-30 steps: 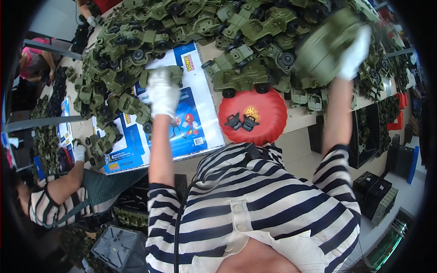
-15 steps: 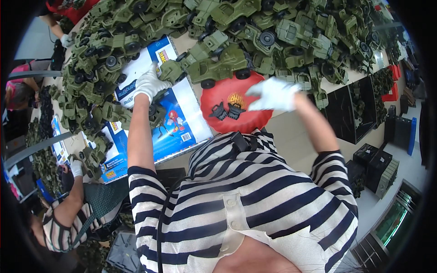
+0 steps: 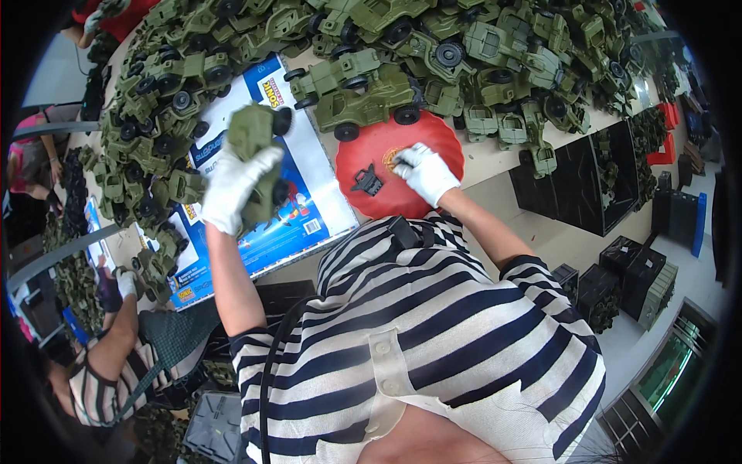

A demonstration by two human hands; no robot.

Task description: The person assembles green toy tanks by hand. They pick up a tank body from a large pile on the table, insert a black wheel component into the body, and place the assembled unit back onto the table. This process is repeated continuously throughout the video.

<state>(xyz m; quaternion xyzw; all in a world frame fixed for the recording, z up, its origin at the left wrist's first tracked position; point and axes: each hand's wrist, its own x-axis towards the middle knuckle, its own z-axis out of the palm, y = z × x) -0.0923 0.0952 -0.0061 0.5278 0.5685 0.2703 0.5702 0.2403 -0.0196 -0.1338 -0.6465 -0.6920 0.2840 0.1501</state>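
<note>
My left hand [image 3: 243, 188], in a white glove, grips an olive-green toy jeep [image 3: 253, 131] with black wheels, tilted above a blue-and-white printed cardboard sheet [image 3: 321, 189]. My right hand [image 3: 427, 176], also gloved in white, is over a red scalloped plate [image 3: 357, 152]. Its fingertips are pinched together around a small black plastic part, which the glove hides almost wholly. A similar black part [image 3: 367, 182], with a frame and slots, lies on the plate to the left of that hand. Another olive jeep [image 3: 367, 104] stands just behind the plate.
A large heap of olive toy vehicles [image 3: 495, 54] covers the far side of the table. A black crate [image 3: 576, 189] stands to the right, with more dark boxes [image 3: 634, 278] on the floor. At the lower left, a co-worker's gloved hand [image 3: 126, 283] is near other jeeps.
My left hand has lifted a jeep off the cardboard. The right hand has moved left and closed; one of the two black parts is gone from its spot on the plate.
</note>
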